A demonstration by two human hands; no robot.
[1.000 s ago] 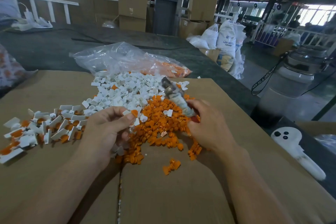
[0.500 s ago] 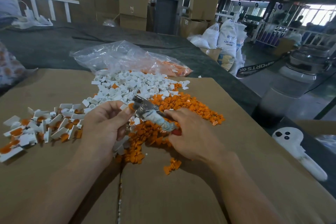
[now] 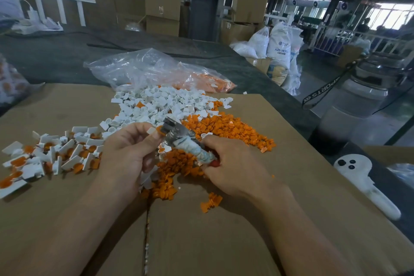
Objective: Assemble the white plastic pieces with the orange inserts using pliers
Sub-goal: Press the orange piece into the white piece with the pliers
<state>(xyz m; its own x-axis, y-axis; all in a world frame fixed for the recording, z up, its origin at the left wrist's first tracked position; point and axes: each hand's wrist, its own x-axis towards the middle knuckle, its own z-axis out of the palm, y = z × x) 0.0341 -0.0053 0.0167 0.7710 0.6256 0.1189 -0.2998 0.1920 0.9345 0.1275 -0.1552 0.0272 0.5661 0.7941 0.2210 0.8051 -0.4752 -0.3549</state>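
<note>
L hand (image 3: 127,152) is pinching white piece (image 3: 152,130) w/ orange insert (image 3: 160,130), holding it above tabletop (image 3: 224,242) at pliers (image 3: 179,139) nose. R hand (image 3: 233,168) is gripping wrapped handles. Judgement: insert needs sitting square btwn jaws; squeezing slowly should avoid cocking.

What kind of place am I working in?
Probably a factory or warehouse floor: stacked cardboard boxes, white resin sacks, and bulk piles of small plastic parts on a cardboard worktop.
</note>
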